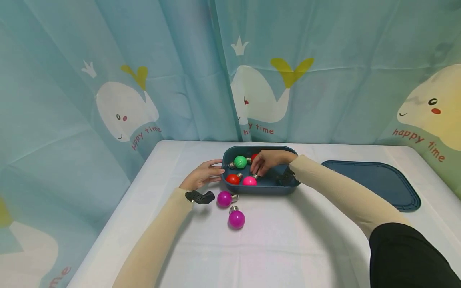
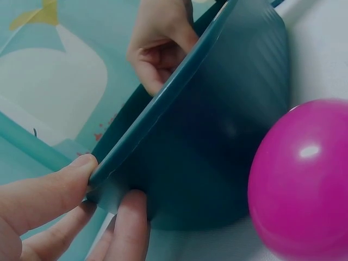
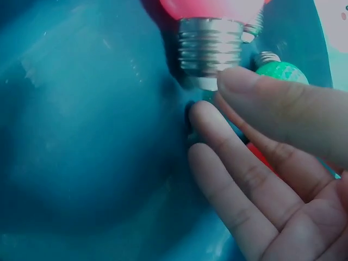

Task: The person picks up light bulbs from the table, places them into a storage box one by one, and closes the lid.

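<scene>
My left hand point(image 1: 204, 175) touches the left end of a dark blue tray point(image 1: 266, 189), its fingers extended against the outer wall; in the left wrist view the thumb is at the rim. Inside the tray, my right hand point(image 1: 268, 160) reaches down over a pink bulb point(image 1: 249, 181). The thumb tip is right at the end of that bulb's metal screw base point(image 3: 209, 49), while the other fingers extend below it. Also in the tray lie a green bulb point(image 1: 240, 162), a red bulb point(image 1: 232, 179) and another red bulb point(image 1: 253, 157) partly hidden by the right hand.
Two magenta bulbs lie on the white table point(image 1: 273, 248) in front of the tray, one magenta bulb point(image 1: 224, 199) near the left wrist and another point(image 1: 236, 219) closer. A flat dark blue lid-like tray point(image 1: 378, 180) lies at the right. A patterned curtain point(image 1: 201, 80) hangs behind.
</scene>
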The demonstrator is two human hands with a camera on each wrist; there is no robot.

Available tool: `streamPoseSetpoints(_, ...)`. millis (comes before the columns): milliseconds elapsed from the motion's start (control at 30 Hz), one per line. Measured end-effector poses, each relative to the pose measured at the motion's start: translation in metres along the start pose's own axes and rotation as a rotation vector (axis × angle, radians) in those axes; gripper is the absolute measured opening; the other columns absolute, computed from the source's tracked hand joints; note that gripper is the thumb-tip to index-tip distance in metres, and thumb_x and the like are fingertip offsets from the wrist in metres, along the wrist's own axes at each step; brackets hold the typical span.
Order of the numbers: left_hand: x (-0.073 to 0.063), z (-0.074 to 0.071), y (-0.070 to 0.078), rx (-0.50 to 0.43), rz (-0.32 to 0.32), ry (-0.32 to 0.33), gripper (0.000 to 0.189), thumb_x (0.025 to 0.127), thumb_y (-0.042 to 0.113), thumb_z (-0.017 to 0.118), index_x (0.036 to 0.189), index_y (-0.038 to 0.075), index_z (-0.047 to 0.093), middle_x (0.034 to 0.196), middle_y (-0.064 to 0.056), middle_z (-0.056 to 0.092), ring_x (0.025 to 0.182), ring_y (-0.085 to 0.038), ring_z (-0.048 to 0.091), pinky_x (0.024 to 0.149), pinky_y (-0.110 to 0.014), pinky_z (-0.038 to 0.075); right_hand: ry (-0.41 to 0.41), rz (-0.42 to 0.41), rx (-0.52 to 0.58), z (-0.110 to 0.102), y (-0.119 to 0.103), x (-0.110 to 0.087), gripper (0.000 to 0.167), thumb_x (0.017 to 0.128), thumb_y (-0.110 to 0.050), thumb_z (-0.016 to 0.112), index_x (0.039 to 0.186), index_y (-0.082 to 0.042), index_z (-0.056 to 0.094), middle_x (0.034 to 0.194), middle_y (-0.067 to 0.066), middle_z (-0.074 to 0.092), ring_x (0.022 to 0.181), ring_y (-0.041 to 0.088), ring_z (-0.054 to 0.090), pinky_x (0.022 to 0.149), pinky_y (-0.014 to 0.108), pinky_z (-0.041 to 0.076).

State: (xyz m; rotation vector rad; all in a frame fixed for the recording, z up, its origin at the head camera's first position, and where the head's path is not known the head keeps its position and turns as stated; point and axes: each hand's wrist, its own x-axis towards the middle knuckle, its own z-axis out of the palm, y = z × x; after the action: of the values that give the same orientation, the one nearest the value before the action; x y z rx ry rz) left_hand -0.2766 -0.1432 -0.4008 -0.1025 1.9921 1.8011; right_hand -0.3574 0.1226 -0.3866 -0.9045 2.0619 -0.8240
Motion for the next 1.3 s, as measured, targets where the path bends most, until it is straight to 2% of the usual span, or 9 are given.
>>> streamPoseSetpoints(267, 0.001, 0.001, 0.0, 0.0, -0.005, 0.0, 0.057, 0.094, 0.004, 0.053, 0.146, 0.005, 0.03, 0.142, -0.021, 0.04, 0.118, -0.025, 0.051, 0.109, -0.043, 0.038, 0.014, 0.018, 0.033, -0.003, -0.001, -0.012, 0.035, 0.082, 0.004, 0.067, 0.116, 0.01, 0.059, 0.11, 0.021, 0.067, 0.089, 0.017, 0.068, 0.085, 0.032, 0.056)
streamPoseSetpoints(533, 0.002, 0.001, -0.001, 0.013, 0.003, -0.009, 0.057, 0.094, 0.006, 0.053, 0.146, 0.005, 0.03, 0.135, -0.017, 0.045, 0.11, -0.02, 0.054, 0.109, -0.042, 0.039, 0.037, 0.035, 0.038, -0.009, 0.002, -0.025, 0.039, 0.082, 0.003, 0.067, 0.119, 0.009, 0.058, 0.115, 0.024, 0.064, 0.092, 0.019, 0.068, 0.085, 0.032, 0.057)
streamPoseSetpoints(900, 0.0, 0.0, -0.002, 0.021, 0.007, -0.016, 0.058, 0.094, 0.007, 0.053, 0.147, 0.006, 0.029, 0.139, -0.018, 0.043, 0.115, -0.022, 0.052, 0.109, -0.042, 0.039, 0.054, -0.003, 0.047, -0.012, 0.0, -0.057, 0.044, 0.084, 0.003, 0.065, 0.125, 0.011, 0.052, 0.121, 0.03, 0.058, 0.104, 0.038, 0.061, 0.086, 0.033, 0.056)
streamPoseSetpoints(1200, -0.002, -0.001, -0.002, 0.008, 0.018, -0.028, 0.059, 0.094, 0.007, 0.053, 0.147, 0.005, 0.027, 0.142, -0.021, 0.039, 0.116, -0.022, 0.051, 0.11, -0.043, 0.037, 0.081, 0.017, 0.057, -0.015, -0.006, -0.084, 0.057, 0.08, -0.012, 0.074, 0.129, 0.003, 0.051, 0.128, 0.027, 0.054, 0.115, 0.042, 0.054, 0.089, 0.032, 0.055)
streamPoseSetpoints(1300, -0.002, -0.001, -0.001, 0.013, 0.018, -0.025, 0.059, 0.095, 0.007, 0.053, 0.147, 0.005, 0.027, 0.143, -0.021, 0.039, 0.118, -0.023, 0.05, 0.11, -0.043, 0.037, 0.079, -0.012, 0.051, -0.014, -0.008, -0.092, 0.057, 0.079, -0.014, 0.075, 0.129, 0.002, 0.052, 0.128, 0.029, 0.053, 0.116, 0.043, 0.053, 0.089, 0.032, 0.055)
